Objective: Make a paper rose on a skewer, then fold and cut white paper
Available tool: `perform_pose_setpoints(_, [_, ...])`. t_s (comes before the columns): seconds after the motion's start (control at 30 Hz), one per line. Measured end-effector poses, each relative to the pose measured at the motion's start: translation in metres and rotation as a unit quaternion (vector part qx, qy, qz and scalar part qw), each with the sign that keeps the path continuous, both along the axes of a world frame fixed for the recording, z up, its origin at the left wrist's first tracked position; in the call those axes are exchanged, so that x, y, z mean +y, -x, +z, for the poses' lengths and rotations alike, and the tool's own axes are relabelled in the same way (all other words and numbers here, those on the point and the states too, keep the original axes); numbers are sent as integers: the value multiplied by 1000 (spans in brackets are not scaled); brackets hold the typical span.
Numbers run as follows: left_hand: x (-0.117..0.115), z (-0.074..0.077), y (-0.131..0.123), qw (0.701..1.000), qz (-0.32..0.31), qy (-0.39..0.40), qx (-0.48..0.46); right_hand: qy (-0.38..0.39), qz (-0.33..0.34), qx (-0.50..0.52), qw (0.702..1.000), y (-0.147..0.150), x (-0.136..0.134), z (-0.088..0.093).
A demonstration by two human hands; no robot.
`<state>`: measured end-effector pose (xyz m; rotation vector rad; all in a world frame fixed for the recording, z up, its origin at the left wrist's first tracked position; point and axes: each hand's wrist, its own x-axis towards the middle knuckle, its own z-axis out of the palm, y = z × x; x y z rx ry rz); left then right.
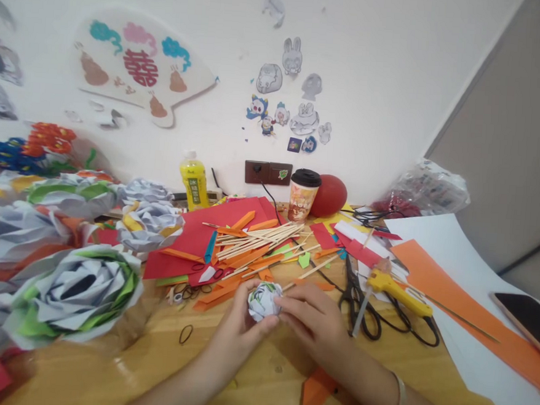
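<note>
Just above the table, my left hand [242, 324] is closed around a small paper flower [263, 302] with white petals and some green ones. Its thumb presses along the flower's lower edge. My right hand [316, 323] has its fingers bent and pinched at the flower's right side, where the petal edges meet the fingertips. Behind both hands lies a heap of thin wooden sticks [260, 242] and folded orange paper strips [220, 294]. An orange paper piece [318, 389] sits partly under my right forearm.
Large finished paper flowers [81, 294] crowd the left side. To the right are black scissors [352, 294], a yellow glue gun [397, 291], orange paper [457, 302], white sheets [492, 391] and a phone [527, 319]. A bottle [194, 182], lidded cup [303, 199] and red balloon [331, 196] stand along the wall.
</note>
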<state>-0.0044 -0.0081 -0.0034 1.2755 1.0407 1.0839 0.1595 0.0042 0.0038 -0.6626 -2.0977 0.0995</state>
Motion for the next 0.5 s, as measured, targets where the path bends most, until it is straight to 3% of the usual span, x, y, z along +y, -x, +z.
perform_pose_setpoints(0.27, [-2,-3,1,997,-35,-29,62,-68,-24,17,997,4,-4,2])
perform_pose_setpoints(0.5, [0,-6,1,998,-20,-29,58,-86,-22,4,996,2,-3,-1])
